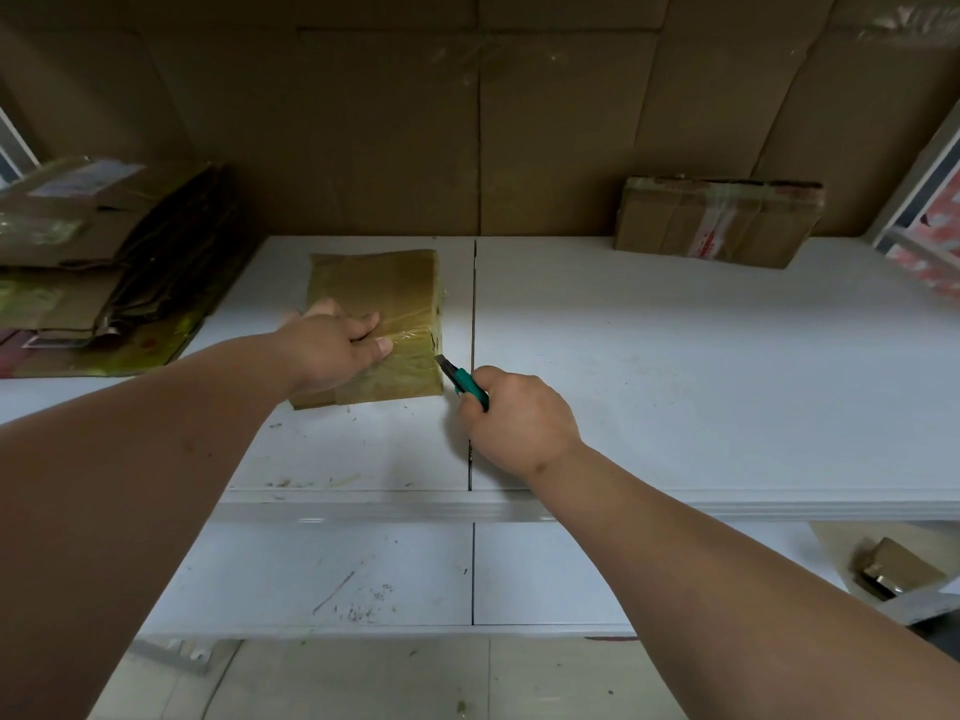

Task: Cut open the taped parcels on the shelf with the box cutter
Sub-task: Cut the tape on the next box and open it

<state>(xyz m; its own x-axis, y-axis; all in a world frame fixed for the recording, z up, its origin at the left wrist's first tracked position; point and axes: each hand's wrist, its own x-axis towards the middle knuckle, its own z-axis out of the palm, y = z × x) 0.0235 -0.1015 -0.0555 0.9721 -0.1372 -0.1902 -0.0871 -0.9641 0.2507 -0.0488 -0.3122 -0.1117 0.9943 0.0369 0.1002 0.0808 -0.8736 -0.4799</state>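
A flat brown parcel point(384, 288) wrapped in clear tape lies on the white shelf point(675, 366), left of its centre seam. My left hand point(332, 345) presses down on the parcel's near left part, fingers bent over the top. My right hand point(514, 418) grips a green box cutter point(465, 384). Its short blade touches the parcel's right edge near the front corner, where a dark slit shows in the tape.
A second taped cardboard parcel point(717, 220) stands at the back right against the cardboard back wall. Flattened cartons point(98, 262) are piled at the left. A lower shelf point(363, 574) runs below, with a small brown packet point(901, 566) at its right end.
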